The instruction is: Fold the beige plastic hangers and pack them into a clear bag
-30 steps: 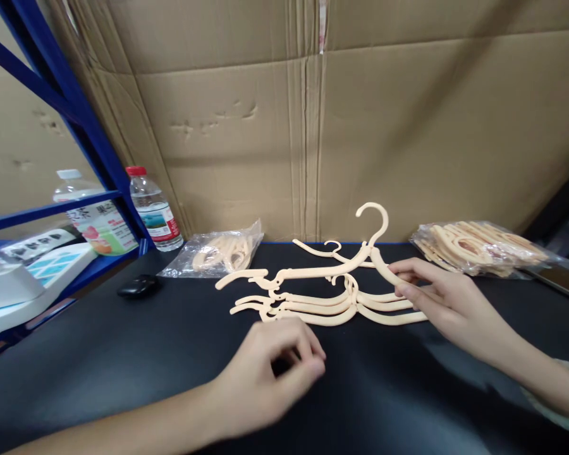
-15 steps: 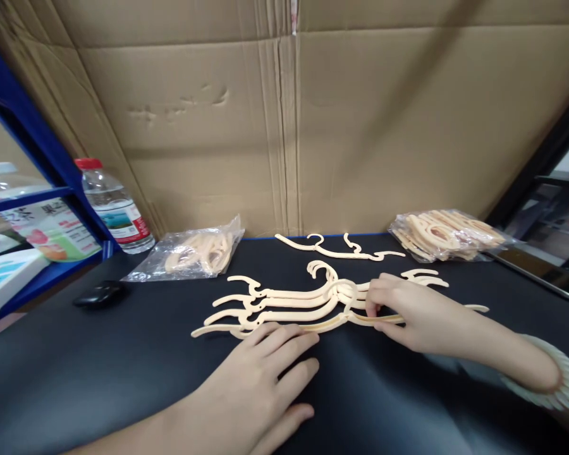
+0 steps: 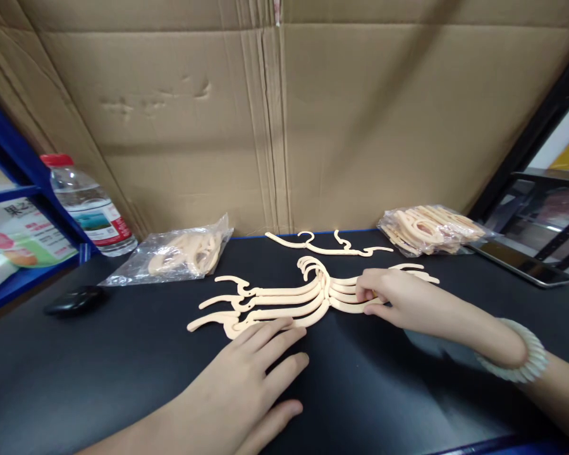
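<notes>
Row of hangers: from where I stand, about four cream hangers point(image 3: 284, 293) lie close together on the black desk point(image 3: 351, 392), one behind another, hooks bunched at the middle and turned away from the person.
Long axis: the row runs left to right across the desk, crosswise to the person, with both hands on its near side.
Nearest hanger: the front hanger point(image 3: 351, 306) spans the gap between the hands; its middle joint sits right of the left fingertips and left of the right thumb.
Left hand: the left hand point(image 3: 253, 379) lies palm down with fingers spread, their tips over the front hanger's left arm; I can't tell how firmly they press.
Right hand: the right hand point(image 3: 401, 294) comes in from the right, thumb on the near side and fingers curled over, seemingly pinching the front hanger's right arm.
Nearer hand: both are at the front hanger, neither clearly closer to its joint.
Lone hanger: another hanger point(image 3: 334, 251) lies apart at the far edge, beyond the hooks.
Bags: a clear bag point(image 3: 187, 253) of hangers at far left, a fuller bag point(image 3: 431, 229) at far right.
</notes>
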Tool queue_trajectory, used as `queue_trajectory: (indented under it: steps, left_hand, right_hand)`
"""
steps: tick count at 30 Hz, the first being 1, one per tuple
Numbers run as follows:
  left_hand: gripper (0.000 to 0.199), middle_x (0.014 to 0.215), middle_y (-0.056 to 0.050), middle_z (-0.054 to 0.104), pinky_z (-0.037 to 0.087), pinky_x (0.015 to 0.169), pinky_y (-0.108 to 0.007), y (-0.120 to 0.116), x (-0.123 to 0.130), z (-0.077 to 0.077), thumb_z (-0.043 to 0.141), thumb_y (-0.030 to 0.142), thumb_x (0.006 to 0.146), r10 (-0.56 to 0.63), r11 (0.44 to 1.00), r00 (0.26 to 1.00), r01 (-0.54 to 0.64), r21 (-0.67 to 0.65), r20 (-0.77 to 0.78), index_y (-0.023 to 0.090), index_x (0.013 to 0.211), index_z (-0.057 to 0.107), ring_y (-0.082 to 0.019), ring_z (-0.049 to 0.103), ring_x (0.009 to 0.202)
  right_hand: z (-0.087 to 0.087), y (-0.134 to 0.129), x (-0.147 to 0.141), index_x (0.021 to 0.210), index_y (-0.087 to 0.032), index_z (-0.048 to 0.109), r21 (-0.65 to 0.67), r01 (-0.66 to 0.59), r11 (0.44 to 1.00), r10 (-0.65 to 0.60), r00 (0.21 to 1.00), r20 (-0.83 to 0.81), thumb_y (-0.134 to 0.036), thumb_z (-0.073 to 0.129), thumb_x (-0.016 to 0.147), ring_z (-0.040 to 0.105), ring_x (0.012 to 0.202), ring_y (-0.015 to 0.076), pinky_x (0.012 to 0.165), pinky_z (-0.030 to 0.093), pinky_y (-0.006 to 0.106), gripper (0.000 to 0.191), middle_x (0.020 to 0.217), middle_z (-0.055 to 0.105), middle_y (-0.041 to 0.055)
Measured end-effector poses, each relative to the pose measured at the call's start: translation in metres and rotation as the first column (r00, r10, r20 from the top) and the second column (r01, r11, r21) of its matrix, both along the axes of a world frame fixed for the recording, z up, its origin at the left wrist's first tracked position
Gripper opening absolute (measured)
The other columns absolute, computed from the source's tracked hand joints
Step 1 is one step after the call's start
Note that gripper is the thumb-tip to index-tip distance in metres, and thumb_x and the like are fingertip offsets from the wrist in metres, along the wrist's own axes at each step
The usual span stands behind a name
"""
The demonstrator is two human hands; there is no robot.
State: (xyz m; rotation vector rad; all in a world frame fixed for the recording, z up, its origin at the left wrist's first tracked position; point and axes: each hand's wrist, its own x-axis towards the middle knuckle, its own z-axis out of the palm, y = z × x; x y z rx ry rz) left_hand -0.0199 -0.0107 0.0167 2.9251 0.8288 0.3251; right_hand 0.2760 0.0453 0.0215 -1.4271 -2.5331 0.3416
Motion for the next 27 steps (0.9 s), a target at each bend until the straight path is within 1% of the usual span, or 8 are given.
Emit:
queue_trajectory:
  steps: [3,6,9,13,17,22,25,27]
  left_hand:
    - [0.039,0.141,-0.012,0.051,0.041,0.104,-0.055,0.002,-0.002,-0.002,0.057,0.028,0.089,0.011,0.999,1.000,-0.011,-0.030,0.010,0.023,0.128,0.057,-0.038,0.043,0.132]
    - [0.039,0.145,-0.011,0.047,0.039,0.106,-0.056,0.005,-0.003,-0.005,0.056,0.031,0.091,0.038,0.997,0.999,-0.038,-0.061,-0.003,0.025,0.130,0.056,-0.037,0.038,0.136]
    - [0.038,0.146,-0.011,0.046,0.038,0.107,-0.057,0.006,-0.003,-0.006,0.057,0.031,0.090,0.069,0.994,0.997,-0.068,-0.090,0.014,0.025,0.128,0.057,-0.037,0.036,0.137]
    - [0.039,0.147,-0.011,0.043,0.037,0.107,-0.057,0.007,-0.003,-0.005,0.057,0.030,0.090,0.087,0.989,0.996,-0.084,-0.123,0.019,0.025,0.128,0.056,-0.037,0.034,0.138]
    - [0.039,0.148,-0.011,0.042,0.034,0.107,-0.059,0.007,-0.004,-0.006,0.057,0.030,0.090,0.086,0.986,0.996,-0.082,-0.142,0.020,0.025,0.128,0.056,-0.037,0.032,0.139]
    - [0.036,0.148,-0.009,0.043,0.030,0.111,-0.057,0.006,-0.003,-0.012,0.060,0.028,0.087,0.122,0.986,0.989,-0.111,-0.122,0.089,0.026,0.124,0.058,-0.036,0.031,0.140]
    - [0.035,0.148,-0.009,0.043,0.025,0.112,-0.058,0.006,-0.002,-0.013,0.059,0.028,0.088,0.128,0.986,0.989,-0.118,-0.122,0.079,0.026,0.123,0.058,-0.035,0.029,0.141]
    - [0.034,0.149,-0.009,0.042,0.026,0.112,-0.059,0.007,-0.002,-0.012,0.057,0.029,0.089,0.124,0.984,0.991,-0.115,-0.139,0.055,0.026,0.123,0.057,-0.035,0.028,0.142]
  right_hand:
    - [-0.002,0.002,-0.002,0.079,-0.017,0.060,-0.009,-0.001,1.000,0.001,1.000,-0.007,-0.006,0.054,0.080,0.054,0.065,0.0136,0.059,0.036,0.025,0.013,0.076,0.061,0.0010]
    - [-0.004,0.004,-0.004,0.080,-0.017,0.060,0.026,0.007,1.000,-0.006,1.000,-0.030,-0.007,0.054,0.080,0.052,0.063,0.0125,0.058,0.035,0.024,0.012,0.078,0.061,0.0011]
    - [-0.005,0.006,-0.005,0.082,-0.016,0.060,0.058,0.014,0.998,-0.011,0.999,-0.043,-0.007,0.054,0.081,0.053,0.066,0.0130,0.059,0.035,0.024,0.012,0.081,0.061,0.0017]
    - [-0.005,0.007,-0.004,0.084,-0.017,0.060,0.058,0.015,0.998,-0.012,0.998,-0.055,-0.007,0.053,0.082,0.055,0.070,0.0142,0.061,0.036,0.025,0.012,0.084,0.062,0.0024]
    - [-0.004,0.006,-0.004,0.084,-0.017,0.061,0.059,0.005,0.998,-0.003,0.999,-0.044,-0.007,0.053,0.082,0.056,0.072,0.0152,0.063,0.037,0.025,0.013,0.086,0.062,0.0030]
    - [-0.004,0.008,-0.003,0.085,-0.017,0.062,0.062,0.005,0.998,-0.003,0.999,-0.035,-0.007,0.053,0.081,0.057,0.071,0.0155,0.062,0.037,0.026,0.014,0.085,0.063,0.0034]
    - [-0.004,0.009,-0.001,0.086,-0.017,0.062,0.068,0.009,0.998,-0.007,0.999,-0.035,-0.008,0.054,0.081,0.057,0.070,0.0157,0.062,0.038,0.026,0.013,0.084,0.063,0.0039]
    - [-0.004,0.009,0.000,0.086,-0.016,0.062,0.074,0.004,0.997,-0.001,0.999,-0.039,-0.007,0.054,0.081,0.057,0.070,0.0155,0.062,0.038,0.026,0.013,0.084,0.063,0.0039]
